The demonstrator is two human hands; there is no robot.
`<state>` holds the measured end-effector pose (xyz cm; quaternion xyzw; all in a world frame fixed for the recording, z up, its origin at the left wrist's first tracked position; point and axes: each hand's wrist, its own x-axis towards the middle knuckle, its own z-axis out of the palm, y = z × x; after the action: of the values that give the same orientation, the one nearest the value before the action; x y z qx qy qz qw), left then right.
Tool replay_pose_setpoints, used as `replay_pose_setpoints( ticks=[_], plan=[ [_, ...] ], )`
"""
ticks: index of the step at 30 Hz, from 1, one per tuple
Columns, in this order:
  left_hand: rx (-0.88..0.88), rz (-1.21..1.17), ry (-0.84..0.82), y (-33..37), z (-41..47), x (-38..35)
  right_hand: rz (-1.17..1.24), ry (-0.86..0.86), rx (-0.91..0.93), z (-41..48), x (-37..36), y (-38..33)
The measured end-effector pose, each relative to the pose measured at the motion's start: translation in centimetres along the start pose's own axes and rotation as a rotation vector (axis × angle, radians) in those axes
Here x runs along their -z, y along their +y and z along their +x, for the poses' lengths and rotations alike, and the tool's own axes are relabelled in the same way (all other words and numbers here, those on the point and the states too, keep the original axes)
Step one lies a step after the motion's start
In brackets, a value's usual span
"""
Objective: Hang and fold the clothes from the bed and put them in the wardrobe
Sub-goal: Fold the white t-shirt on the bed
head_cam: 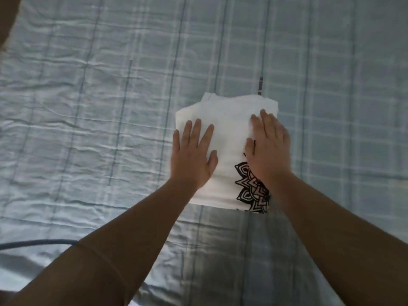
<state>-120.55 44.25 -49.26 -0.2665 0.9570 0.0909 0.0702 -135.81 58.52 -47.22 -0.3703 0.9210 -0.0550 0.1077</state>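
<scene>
No readable text (print (pixel 245 194) seems wordless).

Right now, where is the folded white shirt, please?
Head view: right of centre on the bedspread, the white shirt lies under the left hand and right hand.

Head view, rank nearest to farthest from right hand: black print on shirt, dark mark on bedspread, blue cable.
From the right hand:
1. Black print: on the folded shirt, partly under the hand's heel.
2. Dark mark: on the bedspread, just past the shirt's far edge.
3. Blue cable: far off, lower left of the view.
</scene>
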Motion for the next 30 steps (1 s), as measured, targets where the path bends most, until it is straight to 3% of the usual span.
replay_pose_setpoints(
  ticks=[5,7,13,18,24,30],
  plan=[
    [0.05,-0.01,-0.174,-1.0,4.3,0.3,0.006,-0.233,-0.004,2.7,-1.4,1.7],
    [0.026,-0.014,-0.18,-1.3,3.9,0.1,0.005,-0.206,-0.022,1.9,-1.4,1.4],
    [-0.096,-0.054,0.014,-1.0,-4.0,-0.3,0.112,-0.018,0.049,-7.0,-2.0,-0.4],
    [-0.32,-0.04,0.001,-3.6,-11.0,-3.2,0.074,-0.091,0.264,-15.5,-4.6,1.7],
    [-0.491,-0.039,-0.046,-7.4,-9.5,-3.1,-0.073,-0.174,0.398,-13.7,-4.1,3.9],
    [-0.442,0.023,-0.097,-7.2,-8.6,-2.1,-0.194,-0.107,0.445,-12.5,-2.5,4.3]
  ],
)
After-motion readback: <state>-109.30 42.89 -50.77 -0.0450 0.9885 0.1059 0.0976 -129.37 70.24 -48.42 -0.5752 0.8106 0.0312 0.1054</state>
